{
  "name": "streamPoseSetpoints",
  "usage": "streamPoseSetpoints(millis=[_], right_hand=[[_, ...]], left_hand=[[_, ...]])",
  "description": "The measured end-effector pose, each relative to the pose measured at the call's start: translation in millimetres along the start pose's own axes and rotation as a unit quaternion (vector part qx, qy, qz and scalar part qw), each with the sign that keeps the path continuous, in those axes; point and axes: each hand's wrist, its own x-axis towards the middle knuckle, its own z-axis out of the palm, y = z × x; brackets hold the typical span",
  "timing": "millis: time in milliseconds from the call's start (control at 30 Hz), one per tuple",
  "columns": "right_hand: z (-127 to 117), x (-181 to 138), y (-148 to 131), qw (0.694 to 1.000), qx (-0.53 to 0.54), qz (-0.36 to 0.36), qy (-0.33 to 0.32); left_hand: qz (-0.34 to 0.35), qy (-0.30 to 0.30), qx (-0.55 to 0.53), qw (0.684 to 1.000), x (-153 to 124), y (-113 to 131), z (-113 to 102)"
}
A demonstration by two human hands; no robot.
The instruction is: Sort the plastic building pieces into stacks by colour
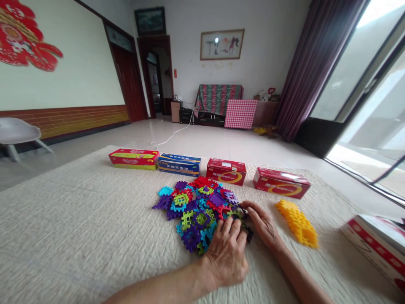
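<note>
A heap of plastic interlocking tiles [202, 217] in purple, red, lime green and light blue lies on the pale textured mat [104, 228]. My left hand [229, 249] rests over the near right edge of the heap. Its bent fingers are a little apart and touch the tiles; nothing shows gripped in them. At the heap's right side, my right hand [261, 221] pinches a dark interlocking tile [242, 207] between thumb and fingers, which partly cover it. Some dark tiles under and between my hands are mostly hidden.
Beyond the heap stand a red and yellow-green box [134, 159], a blue box [179, 164] and two red boxes [226, 171]. To the right lie joined yellow tiles [297, 223]. A white and red box [376, 245] sits at the right edge.
</note>
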Motion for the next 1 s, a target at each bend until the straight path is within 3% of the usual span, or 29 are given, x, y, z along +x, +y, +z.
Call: streamPoseSetpoints(millis=[367,633,1000], right_hand=[[5,4,0,0.998,-0.024,0.026,0.057],[6,4,-2,0.996,-0.077,0.008,0.051],[6,2,2,0.995,-0.071,-0.014,0.071]], left_hand=[[-0.018,-0.016,0.017,1.000,2,1,-3],[-0.016,-0.011,0.013,1.000,-1,-2,7],[-0.031,-0.022,0.012,0.999,0,-1,7]])
